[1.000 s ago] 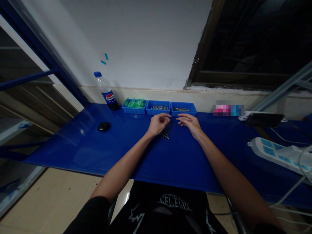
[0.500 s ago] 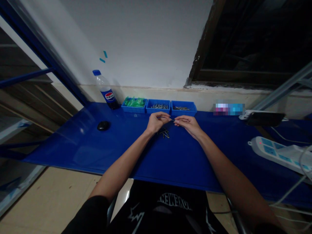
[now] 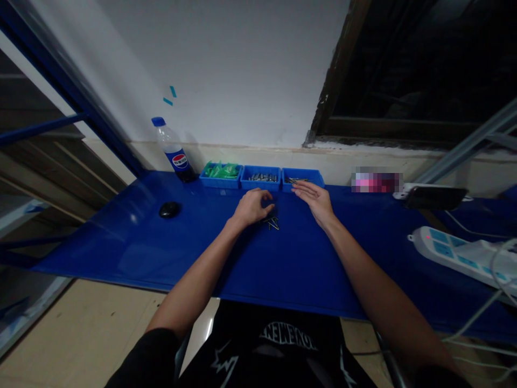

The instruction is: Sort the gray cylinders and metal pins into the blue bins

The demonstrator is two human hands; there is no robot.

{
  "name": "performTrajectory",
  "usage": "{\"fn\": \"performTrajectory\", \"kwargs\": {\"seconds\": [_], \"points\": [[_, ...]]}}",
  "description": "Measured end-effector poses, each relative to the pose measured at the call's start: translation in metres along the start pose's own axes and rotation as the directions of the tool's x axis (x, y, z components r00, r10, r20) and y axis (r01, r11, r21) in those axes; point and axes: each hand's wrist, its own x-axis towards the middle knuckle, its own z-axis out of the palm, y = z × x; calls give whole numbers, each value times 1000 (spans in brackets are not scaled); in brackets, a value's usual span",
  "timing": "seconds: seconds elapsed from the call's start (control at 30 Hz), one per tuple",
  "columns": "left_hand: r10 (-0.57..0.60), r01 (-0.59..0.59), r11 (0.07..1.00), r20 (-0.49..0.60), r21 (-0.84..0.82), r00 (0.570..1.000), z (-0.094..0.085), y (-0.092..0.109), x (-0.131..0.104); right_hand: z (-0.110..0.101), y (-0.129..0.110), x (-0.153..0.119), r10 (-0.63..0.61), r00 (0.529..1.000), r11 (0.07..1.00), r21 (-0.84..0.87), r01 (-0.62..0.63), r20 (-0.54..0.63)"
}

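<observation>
My left hand point(image 3: 253, 207) is just above the blue table, its fingers curved and the thumb apart, with nothing visible in it. Beside and partly under it lies a small pile of thin metal pieces that look like screws point(image 3: 274, 223). My right hand point(image 3: 317, 203) reaches to the front edge of the right blue bin point(image 3: 302, 187), fingers stretched out and holding nothing I can see. That bin contains long thin metal pieces point(image 3: 298, 180). In the middle blue bin point(image 3: 260, 186) are short grey metal pieces point(image 3: 263, 177). Green plastic packets point(image 3: 222, 171) fill the left blue bin point(image 3: 220, 182).
A cola bottle point(image 3: 177, 156) stands left of the bins, against the wall. On the left of the table point(image 3: 121, 242) sits a black mouse point(image 3: 169, 209). To the right are a dark phone-like device point(image 3: 436, 198) and a white power strip point(image 3: 452, 248) with cables.
My hands were together, pinching a thin metal piece between them. Now they are apart: the left moved back toward the pile, the right opened toward the right bin. The piece no longer shows.
</observation>
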Motion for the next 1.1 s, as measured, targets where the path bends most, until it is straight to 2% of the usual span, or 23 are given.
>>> {"fn": "performTrajectory", "kwargs": {"seconds": [0.07,0.17,0.4,0.6,0.83,1.0,1.1], "points": [[-34,30,997,61,71,998,-2,-2,-1,-1,2,3,-41,999,999,24,41,-18],[-66,50,992,133,119,989,1,-1,-1,-2,6,4,-39,999,999,22,39,-10],[-107,102,993,120,51,987,13,3,-1,-1,9,-2,15,999,999,-53,-13,45],[-141,147,980,51,-133,989,16,0,0,-1,6,-4,36,998,997,-70,-33,42],[-186,156,914,-44,-374,982,18,-4,5,1,1,-6,59,997,995,-85,-55,46],[-249,175,769,-36,-614,968,19,-4,8,1,2,-7,61,996,990,-129,-52,71],[-300,189,687,-36,-702,953,19,-3,10,1,6,-7,52,994,987,-158,-36,98]]}}
